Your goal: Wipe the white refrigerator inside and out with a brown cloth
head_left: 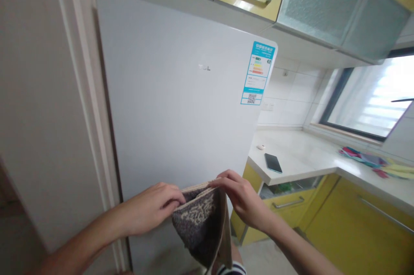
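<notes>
Folded grey mat [198, 224], at 6 o'clock in view, hangs btwn both hands before the fridge [174, 106]; L hand [163, 203] is clamped on its upper edge, mat lying at approx. 4 o'clock from it; R hand [238, 193] is clamped on the upper corner, mat at approx. 8 o'clock; near top edge runs approx. 8 to 2 o'clock; both in contact, neither nearer

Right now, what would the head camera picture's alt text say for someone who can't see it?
A person's left hand and right hand hold a folded gray-and-beige mat in front of a pale refrigerator with a blue-and-white label. To the right, a dark phone lies on a white counter above yellow cabinets.
</notes>
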Demonstrator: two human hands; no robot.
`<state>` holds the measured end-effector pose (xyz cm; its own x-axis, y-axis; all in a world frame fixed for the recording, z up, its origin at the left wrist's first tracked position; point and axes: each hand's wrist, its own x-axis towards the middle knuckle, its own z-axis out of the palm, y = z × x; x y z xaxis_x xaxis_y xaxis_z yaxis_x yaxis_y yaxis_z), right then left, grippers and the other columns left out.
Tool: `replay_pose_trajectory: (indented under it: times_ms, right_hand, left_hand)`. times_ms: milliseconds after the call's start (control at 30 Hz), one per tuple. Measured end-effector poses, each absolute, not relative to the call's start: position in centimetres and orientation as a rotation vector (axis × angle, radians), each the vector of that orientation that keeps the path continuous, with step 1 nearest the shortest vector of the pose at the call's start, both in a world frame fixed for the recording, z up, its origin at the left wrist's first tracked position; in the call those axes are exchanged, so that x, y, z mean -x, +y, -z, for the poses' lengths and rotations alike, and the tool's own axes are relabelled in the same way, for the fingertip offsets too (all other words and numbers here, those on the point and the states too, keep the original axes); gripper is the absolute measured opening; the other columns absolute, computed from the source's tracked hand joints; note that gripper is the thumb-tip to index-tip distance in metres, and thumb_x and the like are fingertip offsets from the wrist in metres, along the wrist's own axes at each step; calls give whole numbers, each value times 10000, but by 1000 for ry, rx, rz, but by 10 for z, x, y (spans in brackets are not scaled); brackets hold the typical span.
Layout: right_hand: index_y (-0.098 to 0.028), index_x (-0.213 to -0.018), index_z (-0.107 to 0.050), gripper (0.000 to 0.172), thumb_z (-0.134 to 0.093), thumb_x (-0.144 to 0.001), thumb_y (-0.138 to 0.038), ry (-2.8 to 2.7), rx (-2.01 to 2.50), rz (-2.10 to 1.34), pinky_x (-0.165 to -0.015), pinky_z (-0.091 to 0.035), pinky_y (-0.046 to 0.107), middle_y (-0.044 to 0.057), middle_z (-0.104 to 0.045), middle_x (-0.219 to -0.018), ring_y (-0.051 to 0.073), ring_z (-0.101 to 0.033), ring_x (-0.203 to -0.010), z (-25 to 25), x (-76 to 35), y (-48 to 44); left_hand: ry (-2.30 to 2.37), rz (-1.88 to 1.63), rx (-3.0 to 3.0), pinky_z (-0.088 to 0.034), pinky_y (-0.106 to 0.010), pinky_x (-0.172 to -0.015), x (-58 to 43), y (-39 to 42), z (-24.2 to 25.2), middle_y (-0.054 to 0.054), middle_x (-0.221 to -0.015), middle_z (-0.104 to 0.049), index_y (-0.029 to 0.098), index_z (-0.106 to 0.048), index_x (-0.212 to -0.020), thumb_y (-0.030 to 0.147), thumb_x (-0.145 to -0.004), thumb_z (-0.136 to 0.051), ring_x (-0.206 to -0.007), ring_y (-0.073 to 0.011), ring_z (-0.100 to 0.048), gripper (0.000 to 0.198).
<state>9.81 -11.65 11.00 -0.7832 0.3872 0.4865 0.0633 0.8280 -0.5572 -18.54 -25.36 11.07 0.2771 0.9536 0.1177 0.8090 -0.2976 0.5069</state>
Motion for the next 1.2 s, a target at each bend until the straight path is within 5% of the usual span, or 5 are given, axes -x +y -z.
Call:
replay_pose_trajectory:
  times_ms: [200, 333, 633, 833, 1200]
  right_hand:
    - [-258, -1237, -731, 415, -444, -1022, -47, -2452, 343, -672, -996, -562, 350, 83, -689, -1185, 193, -669, -1134, -107, -103, -118]
    - [-240, -1170, -710, 378, -433, -1015, -34, -2434, 367, -657, -986, -553, 341, 81, -687, -1168, 192, -664, -1125, -104, -103, -117]
    - [-223, -1092, -647, 285, -400, -1060, -84, -2397, 401, -565, -926, -530, 324, 85, -673, -1140, 183, -644, -1066, -105, -102, -115]
    - [-207, -1063, -649, 235, -441, -1062, -97, -2345, 366, -582, -885, -520, 294, 68, -696, -1065, 163, -657, -999, -103, -101, -105]
    - [-197, -1061, -704, 212, -496, -1052, -160, -2245, 384, -609, -855, -514, 276, 65, -740, -1035, 155, -683, -965, -108, -99, -98]
  left_hand:
    - [1699, -426, -2331, -496, -317, -853, 177, -254, -108, -42, -1004, -728, 253, -694, -912, 108, -990, -424, -957, -221, -705, 316]
    - [1806, -494, -2351, -492, -347, -888, 174, -253, -100, -64, -1056, -744, 248, -717, -1049, 285, -1056, -505, -1016, -258, -717, 215]
    - [1765, -718, -2132, -449, -283, -765, 176, -245, -120, 9, -909, -765, 254, -762, -954, 392, -987, -665, -842, -195, -691, 172]
    - [1674, -1041, -1839, -418, -280, -685, 184, -234, -110, 1, -764, -690, 212, -674, -780, 652, -996, -547, -759, -195, -622, 506]
    - [1576, -1494, -1874, -477, -264, -757, 182, -223, -116, -1, -849, -645, 218, -657, -843, 570, -1040, -565, -830, -178, -621, 414]
